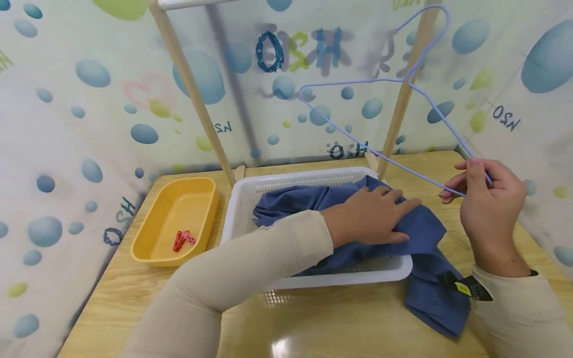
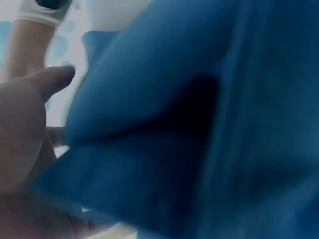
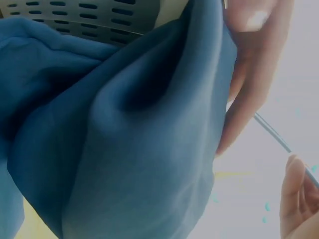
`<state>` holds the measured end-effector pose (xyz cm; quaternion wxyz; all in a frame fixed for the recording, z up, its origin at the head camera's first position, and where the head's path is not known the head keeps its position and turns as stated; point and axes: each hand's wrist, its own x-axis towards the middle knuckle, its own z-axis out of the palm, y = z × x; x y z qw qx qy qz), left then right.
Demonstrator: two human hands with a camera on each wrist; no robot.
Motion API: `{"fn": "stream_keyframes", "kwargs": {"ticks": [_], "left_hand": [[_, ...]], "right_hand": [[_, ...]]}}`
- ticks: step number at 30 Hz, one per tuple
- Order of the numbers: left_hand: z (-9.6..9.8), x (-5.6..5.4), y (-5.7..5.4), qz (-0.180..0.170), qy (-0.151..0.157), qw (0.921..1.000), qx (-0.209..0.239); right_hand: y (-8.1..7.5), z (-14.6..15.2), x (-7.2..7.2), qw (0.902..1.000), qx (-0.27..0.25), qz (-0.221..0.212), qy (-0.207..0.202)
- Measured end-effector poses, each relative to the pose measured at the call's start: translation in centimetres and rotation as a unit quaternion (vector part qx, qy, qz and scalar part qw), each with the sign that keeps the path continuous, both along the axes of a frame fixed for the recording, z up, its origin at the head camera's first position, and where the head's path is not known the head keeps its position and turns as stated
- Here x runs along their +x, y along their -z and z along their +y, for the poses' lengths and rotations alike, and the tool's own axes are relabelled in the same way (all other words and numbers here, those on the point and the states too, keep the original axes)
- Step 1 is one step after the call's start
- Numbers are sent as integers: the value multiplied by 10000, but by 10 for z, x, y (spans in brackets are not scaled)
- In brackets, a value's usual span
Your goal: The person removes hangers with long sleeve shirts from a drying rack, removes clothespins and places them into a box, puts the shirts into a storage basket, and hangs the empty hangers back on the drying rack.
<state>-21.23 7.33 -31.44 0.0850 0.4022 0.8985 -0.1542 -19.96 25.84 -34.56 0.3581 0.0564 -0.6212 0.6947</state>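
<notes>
In the head view my left hand [image 1: 373, 216] lies over a dark blue buttoned garment [image 1: 300, 199], its fingers extended and thumb apart. The garment is bunched inside a white plastic basket [image 1: 340, 282], and one end [image 1: 434, 303] with a button hangs over the basket's right side onto the table. Raised at the right, my right hand [image 1: 494, 209] grips a lavender wire hanger [image 1: 358, 136] near one lower corner, with the hook at the top. Blue fabric [image 2: 149, 99] fills most of the left wrist view, beside the left hand [image 2: 22, 134].
A yellow tray [image 1: 143, 251] with red and pink clothespins [image 1: 180, 241] stands left of the basket. Behind it rises a wooden rack [image 1: 197, 94] with a white bar [image 1: 188, 4] on top. Patterned fabric walls [image 1: 58, 124] border the wooden table [image 1: 241, 323].
</notes>
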Motion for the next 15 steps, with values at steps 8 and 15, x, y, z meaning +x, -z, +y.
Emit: {"fn": "stream_keyframes", "kwargs": {"ticks": [8, 15], "left_hand": [[7, -18, 16, -755, -642, 9951, -20], [11, -17, 15, -820, -293, 9953, 429]], "right_hand": [[0, -6, 0, 9999, 126, -20, -31], [-1, 1, 2, 9989, 398, -88, 222]]}}
